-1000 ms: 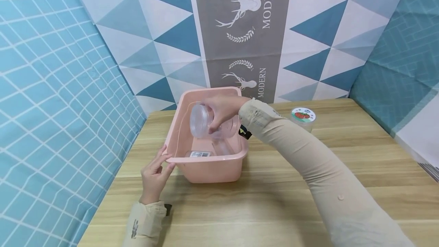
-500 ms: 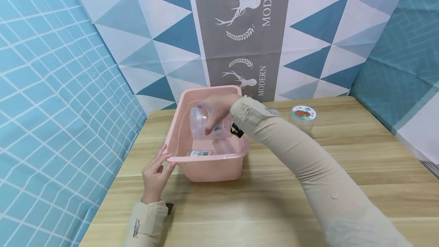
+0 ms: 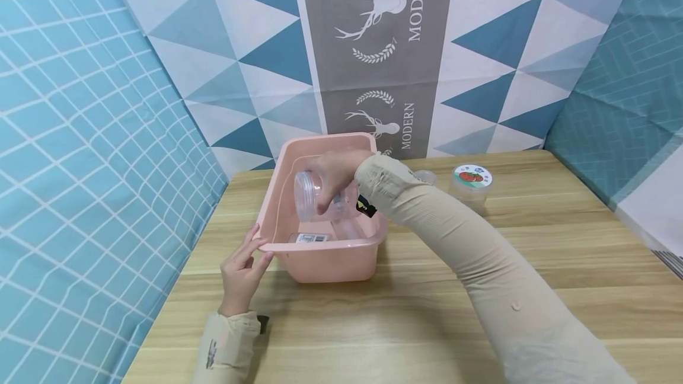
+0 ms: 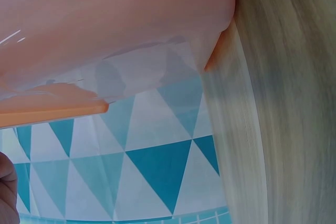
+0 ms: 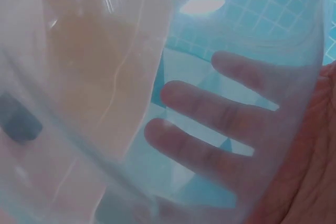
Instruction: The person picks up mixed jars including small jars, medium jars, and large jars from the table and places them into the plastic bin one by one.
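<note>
A pink plastic tub (image 3: 325,262) stands on the wooden table (image 3: 427,313). My right hand (image 3: 333,173) grips a clear plastic jar (image 3: 312,195), tilted on its side with its lid end to the left, just inside the tub. Through the jar's wall (image 5: 157,103) in the right wrist view my fingers (image 5: 210,108) show curled round it. Another clear jar with a white label (image 3: 312,238) lies in the tub's bottom. My left hand (image 3: 242,268) pinches the tub's near left rim; the tub's pink wall (image 4: 105,24) fills the left wrist view.
A lidded clear jar with a red fruit sticker (image 3: 472,185) stands on the table to the right of the tub, and a smaller clear jar (image 3: 425,177) peeks out behind my right sleeve. Patterned blue cloth walls close in the table at the back and both sides.
My right hand has lowered the clear jar a little deeper into the tub and tipped it further onto its side. The left hand has stayed on the rim.
</note>
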`<state>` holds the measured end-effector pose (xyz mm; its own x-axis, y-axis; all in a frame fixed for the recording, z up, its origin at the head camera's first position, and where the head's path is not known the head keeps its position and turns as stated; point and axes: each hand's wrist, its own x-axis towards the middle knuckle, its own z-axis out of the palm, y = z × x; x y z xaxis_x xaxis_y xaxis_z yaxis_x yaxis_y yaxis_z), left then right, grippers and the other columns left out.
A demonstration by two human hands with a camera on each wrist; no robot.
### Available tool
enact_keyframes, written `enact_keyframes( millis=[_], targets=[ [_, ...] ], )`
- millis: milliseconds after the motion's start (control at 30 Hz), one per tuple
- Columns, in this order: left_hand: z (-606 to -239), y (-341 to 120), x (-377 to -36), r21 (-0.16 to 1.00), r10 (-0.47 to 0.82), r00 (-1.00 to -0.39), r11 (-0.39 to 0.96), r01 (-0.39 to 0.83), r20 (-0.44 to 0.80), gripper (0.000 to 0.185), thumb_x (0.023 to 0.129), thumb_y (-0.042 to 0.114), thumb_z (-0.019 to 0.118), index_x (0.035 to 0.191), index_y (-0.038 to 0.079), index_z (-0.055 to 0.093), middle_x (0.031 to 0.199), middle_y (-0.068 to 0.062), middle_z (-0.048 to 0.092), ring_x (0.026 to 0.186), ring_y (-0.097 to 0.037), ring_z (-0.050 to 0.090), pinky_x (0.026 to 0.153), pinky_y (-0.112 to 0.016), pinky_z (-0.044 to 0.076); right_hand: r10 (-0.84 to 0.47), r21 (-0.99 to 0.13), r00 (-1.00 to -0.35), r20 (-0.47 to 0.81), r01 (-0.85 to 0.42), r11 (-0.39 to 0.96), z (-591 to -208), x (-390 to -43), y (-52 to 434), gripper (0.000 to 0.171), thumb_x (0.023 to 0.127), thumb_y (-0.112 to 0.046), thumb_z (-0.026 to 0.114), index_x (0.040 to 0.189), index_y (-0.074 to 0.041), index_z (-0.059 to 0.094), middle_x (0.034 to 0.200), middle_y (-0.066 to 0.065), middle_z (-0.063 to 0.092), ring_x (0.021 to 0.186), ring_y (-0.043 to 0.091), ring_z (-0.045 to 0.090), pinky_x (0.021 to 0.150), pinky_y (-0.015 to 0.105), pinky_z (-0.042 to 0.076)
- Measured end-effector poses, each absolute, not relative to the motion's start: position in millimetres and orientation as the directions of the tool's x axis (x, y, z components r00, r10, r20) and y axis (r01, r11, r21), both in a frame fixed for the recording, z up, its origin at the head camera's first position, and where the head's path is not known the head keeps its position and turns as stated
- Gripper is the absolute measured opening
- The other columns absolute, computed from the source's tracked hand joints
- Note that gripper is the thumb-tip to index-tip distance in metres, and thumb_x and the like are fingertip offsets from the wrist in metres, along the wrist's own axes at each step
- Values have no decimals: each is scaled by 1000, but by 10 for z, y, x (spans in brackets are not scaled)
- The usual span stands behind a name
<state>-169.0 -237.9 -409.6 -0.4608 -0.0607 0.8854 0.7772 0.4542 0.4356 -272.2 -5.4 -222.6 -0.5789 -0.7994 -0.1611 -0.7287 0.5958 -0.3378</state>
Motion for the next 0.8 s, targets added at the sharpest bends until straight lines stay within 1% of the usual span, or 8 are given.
enact_keyframes(
  millis=[67, 233, 333, 467, 533, 633, 700, 800],
  targets=[
    [-4091, -2380, -1693, 436, -59, -462, 452, 778, 885, 50, 86, 40, 70, 87, -10, 68, 122, -1, 63, 106, -2, 60, 38, -13, 24, -801, -332, -578, -158, -733, 594, -2234, -2724, -61, 75, 68, -30, 81, 133, -19, 44, 111, 2, 60, 94, 13, 53, 80, 26, 44],
    [-4100, -2385, -1705, 416, -52, -440, 442, 795, 897, 47, 86, 36, 72, 88, -10, 68, 119, -12, 64, 107, -3, 60, 38, -15, 23, -790, -302, -591, -163, -733, 610, -2258, -2720, -78, 76, 67, -34, 82, 132, -18, 47, 108, 0, 60, 89, 13, 55, 76, 26, 45],
    [-4104, -2388, -1706, 414, -51, -440, 450, 791, 896, 48, 86, 38, 71, 87, -10, 68, 119, -11, 64, 106, -2, 60, 38, -15, 23, -772, -276, -612, -170, -723, 633, -2275, -2721, -80, 75, 66, -37, 83, 131, -20, 48, 105, 2, 62, 87, 12, 54, 73, 27, 45],
    [-4100, -2389, -1707, 413, -47, -443, 457, 788, 895, 49, 86, 39, 70, 87, -10, 68, 120, -10, 64, 97, 3, 61, 38, -15, 24, -777, -254, -607, -167, -735, 629, -2301, -2726, -95, 74, 66, -37, 83, 130, -17, 50, 104, 1, 62, 88, 12, 53, 75, 26, 44],
    [-4099, -2392, -1702, 420, -48, -450, 457, 784, 892, 50, 86, 39, 71, 87, -10, 68, 120, -10, 64, 98, 3, 60, 38, -16, 23, -789, -253, -595, -157, -748, 614, -2314, -2728, -116, 72, 66, -37, 83, 128, -16, 53, 102, -1, 62, 88, 12, 53, 76, 25, 44],
    [-4095, -2397, -1687, 441, -55, -468, 449, 777, 882, 49, 85, 39, 71, 89, -9, 69, 121, -6, 63, 105, 0, 60, 38, -16, 23, -797, -236, -583, -157, -762, 604, -2317, -2717, -157, 71, 66, -38, 82, 127, -15, 53, 99, -5, 61, 87, 10, 53, 76, 23, 44],
    [-4098, -2397, -1684, 448, -58, -474, 443, 776, 879, 48, 85, 38, 71, 89, -9, 69, 122, -5, 63, 104, -1, 60, 38, -16, 23, -794, -231, -585, -164, -760, 607, -2313, -2708, -180, 72, 67, -38, 82, 128, -15, 52, 99, -6, 60, 87, 10, 53, 76, 23, 44],
    [-4093, -2391, -1683, 448, -57, -473, 435, 781, 879, 46, 85, 36, 72, 89, -10, 68, 122, -5, 63, 99, 2, 61, 38, -15, 23, -785, -216, -592, -184, -755, 620, -2306, -2695, -193, 75, 68, -40, 81, 131, -13, 49, 101, -6, 60, 87, 9, 53, 75, 23, 45]
  ],
)
